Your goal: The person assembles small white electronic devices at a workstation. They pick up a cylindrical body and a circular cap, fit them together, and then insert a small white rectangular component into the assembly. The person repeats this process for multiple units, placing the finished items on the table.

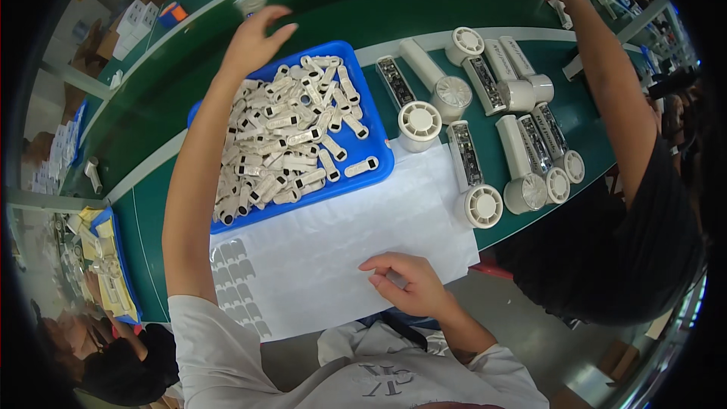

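My left hand point(259, 39) is stretched past the far side of a blue tray point(385, 153), its thumb and fingers apart and empty. Just beyond the fingertips is a blurred, round whitish thing point(251, 1) on the green belt. The tray is heaped with small, long white plastic pieces point(291, 136) that have dark windows. Over the near edge of a white sheet point(326, 257) hovers my right hand point(409, 284), its index finger and thumb apart with nothing between them. Grey stickers point(236, 280) lie in rows along the sheet's left side.
Several white handheld fans point(483, 206) lie to the right, some with handles open on circuit boards point(464, 153). At far right a co-worker's arm point(609, 91) reaches to a white piece point(561, 13) on the belt point(424, 0). Another blue tray point(125, 273) stands at left.
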The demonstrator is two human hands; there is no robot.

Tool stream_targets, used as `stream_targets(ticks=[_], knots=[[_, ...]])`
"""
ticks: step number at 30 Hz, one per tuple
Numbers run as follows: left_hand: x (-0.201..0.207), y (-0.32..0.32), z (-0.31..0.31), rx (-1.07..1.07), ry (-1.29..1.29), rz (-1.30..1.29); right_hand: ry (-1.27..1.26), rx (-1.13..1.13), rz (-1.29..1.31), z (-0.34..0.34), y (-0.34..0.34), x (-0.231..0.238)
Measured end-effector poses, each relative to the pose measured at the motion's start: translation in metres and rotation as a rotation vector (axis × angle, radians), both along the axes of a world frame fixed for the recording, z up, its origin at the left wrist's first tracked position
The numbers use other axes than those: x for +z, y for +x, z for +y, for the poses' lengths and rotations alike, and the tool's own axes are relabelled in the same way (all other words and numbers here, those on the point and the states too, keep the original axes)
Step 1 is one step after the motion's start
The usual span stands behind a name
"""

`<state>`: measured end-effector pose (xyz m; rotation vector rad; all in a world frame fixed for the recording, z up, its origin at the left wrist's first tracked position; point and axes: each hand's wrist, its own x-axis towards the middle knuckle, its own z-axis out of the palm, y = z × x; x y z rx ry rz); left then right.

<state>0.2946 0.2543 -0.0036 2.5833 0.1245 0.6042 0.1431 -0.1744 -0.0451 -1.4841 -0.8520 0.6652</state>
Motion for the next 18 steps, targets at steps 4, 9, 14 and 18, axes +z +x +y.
stream_targets(ticks=[4,9,14,18], knots=[[0.029,0.011,-0.117,-0.554,0.131,0.038,0.011,-0.033,-0.059,0.002,-0.003,0.001],[0.021,0.002,-0.207,-0.587,0.378,0.507,-0.031,-0.020,0.066,-0.001,-0.007,-0.006],[0.027,-0.009,-0.201,-0.540,0.192,0.253,0.005,-0.055,0.086,0.004,-0.008,-0.007],[0.067,-0.050,-0.196,-0.408,-0.086,-0.210,0.019,-0.135,-0.115,0.011,0.000,0.008]])
